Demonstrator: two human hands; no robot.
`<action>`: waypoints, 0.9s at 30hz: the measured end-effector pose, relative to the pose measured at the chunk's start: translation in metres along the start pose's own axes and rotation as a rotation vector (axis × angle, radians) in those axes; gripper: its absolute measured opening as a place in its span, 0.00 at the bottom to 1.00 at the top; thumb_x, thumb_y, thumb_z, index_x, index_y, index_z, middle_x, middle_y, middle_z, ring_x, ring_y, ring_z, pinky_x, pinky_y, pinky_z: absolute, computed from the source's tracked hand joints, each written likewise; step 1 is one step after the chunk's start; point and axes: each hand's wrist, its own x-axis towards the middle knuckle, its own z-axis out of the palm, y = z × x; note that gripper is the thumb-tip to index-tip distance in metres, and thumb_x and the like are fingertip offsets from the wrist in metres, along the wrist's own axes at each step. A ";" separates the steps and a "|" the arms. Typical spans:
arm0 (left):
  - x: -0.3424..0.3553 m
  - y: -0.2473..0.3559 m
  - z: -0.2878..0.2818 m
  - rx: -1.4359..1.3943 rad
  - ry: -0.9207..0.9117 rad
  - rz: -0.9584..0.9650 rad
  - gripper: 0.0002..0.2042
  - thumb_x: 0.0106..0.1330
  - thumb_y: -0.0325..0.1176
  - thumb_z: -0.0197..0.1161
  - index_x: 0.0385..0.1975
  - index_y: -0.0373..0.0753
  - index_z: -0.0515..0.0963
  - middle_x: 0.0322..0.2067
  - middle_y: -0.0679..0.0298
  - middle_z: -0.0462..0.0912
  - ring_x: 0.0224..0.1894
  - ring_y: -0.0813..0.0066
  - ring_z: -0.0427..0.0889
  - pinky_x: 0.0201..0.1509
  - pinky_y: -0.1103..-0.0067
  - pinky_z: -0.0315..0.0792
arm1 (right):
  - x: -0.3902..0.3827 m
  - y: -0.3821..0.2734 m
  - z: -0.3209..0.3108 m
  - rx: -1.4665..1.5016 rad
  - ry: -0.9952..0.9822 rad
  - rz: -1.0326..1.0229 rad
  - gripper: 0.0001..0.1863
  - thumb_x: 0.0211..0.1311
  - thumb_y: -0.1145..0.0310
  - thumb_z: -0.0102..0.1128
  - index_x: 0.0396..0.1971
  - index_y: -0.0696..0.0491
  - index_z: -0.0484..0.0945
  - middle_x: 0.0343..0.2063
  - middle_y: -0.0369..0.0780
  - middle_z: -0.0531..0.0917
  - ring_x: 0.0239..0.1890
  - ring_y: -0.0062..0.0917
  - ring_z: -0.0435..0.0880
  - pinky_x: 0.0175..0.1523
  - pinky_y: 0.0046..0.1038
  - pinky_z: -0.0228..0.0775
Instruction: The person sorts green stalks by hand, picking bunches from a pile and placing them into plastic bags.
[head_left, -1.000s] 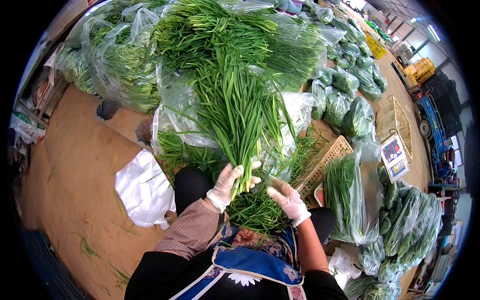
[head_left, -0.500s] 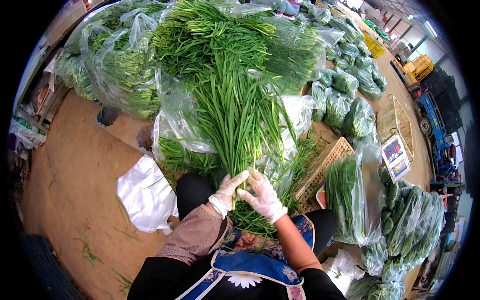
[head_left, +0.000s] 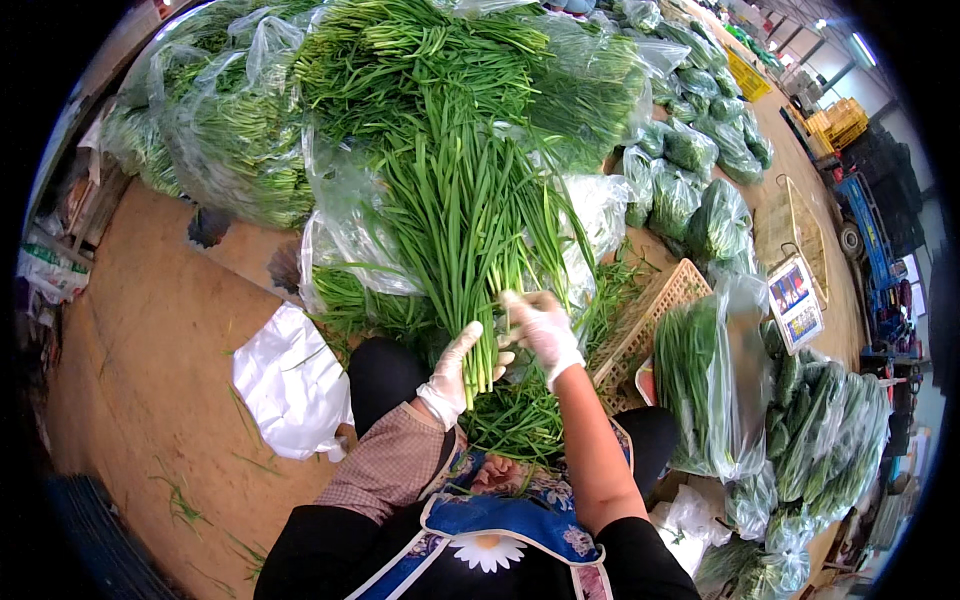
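A bunch of garlic chives (head_left: pixel 455 235) stretches away from me, its pale cut ends pointing toward my lap. In a thin white glove, my left hand (head_left: pixel 456 372) is wrapped round the stems near those ends. My right hand (head_left: pixel 541 332), also gloved, is at the bunch's right edge, thumb and fingers pinched at a few stems there. Loose green trimmings (head_left: pixel 515 420) lie over my lap below the hands. Beyond the bunch is a big heap of chives (head_left: pixel 410 65) on clear plastic.
Large clear bags of chives (head_left: pixel 235 150) stand at the far left. A white plastic sheet (head_left: pixel 290 385) lies on the brown floor. At right are a tan plastic crate (head_left: pixel 650 325), an upright bag of chives (head_left: pixel 685 385), several more filled bags (head_left: pixel 835 430) and a printed box (head_left: pixel 797 303).
My right hand has moved up and away from the stem ends, along the bunch's right edge. The left hand keeps its hold, and more of the pale ends now show.
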 end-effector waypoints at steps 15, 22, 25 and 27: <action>-0.007 0.004 0.003 -0.186 -0.146 -0.012 0.36 0.60 0.66 0.46 0.51 0.36 0.71 0.46 0.54 0.78 0.46 0.56 0.79 0.48 0.64 0.76 | -0.031 -0.048 -0.051 -1.113 0.468 -1.076 0.03 0.52 0.71 0.57 0.28 0.47 0.74 0.19 0.34 0.77 0.17 0.25 0.77 0.21 0.27 0.70; 0.005 -0.010 -0.018 0.066 0.198 0.097 0.12 0.62 0.32 0.61 0.42 0.30 0.76 0.34 0.56 0.82 0.36 0.67 0.81 0.43 0.74 0.77 | -0.061 0.034 0.022 -1.320 0.135 -0.993 0.06 0.59 0.71 0.47 0.23 0.48 0.70 0.11 0.35 0.74 0.11 0.24 0.76 0.13 0.26 0.63; 0.003 -0.002 -0.023 -0.101 0.112 0.083 0.15 0.65 0.34 0.58 0.47 0.30 0.72 0.36 0.56 0.80 0.39 0.61 0.82 0.46 0.69 0.78 | -0.066 0.041 -0.014 -1.311 -0.026 -0.776 0.08 0.60 0.67 0.49 0.23 0.50 0.74 0.14 0.39 0.78 0.18 0.30 0.81 0.19 0.32 0.70; -0.003 0.005 -0.013 -0.204 -0.048 0.063 0.16 0.65 0.35 0.57 0.48 0.33 0.71 0.38 0.57 0.80 0.40 0.59 0.82 0.46 0.69 0.79 | -0.057 0.046 -0.050 -1.486 -0.288 -0.425 0.11 0.58 0.62 0.53 0.30 0.55 0.77 0.23 0.46 0.81 0.25 0.35 0.82 0.29 0.35 0.73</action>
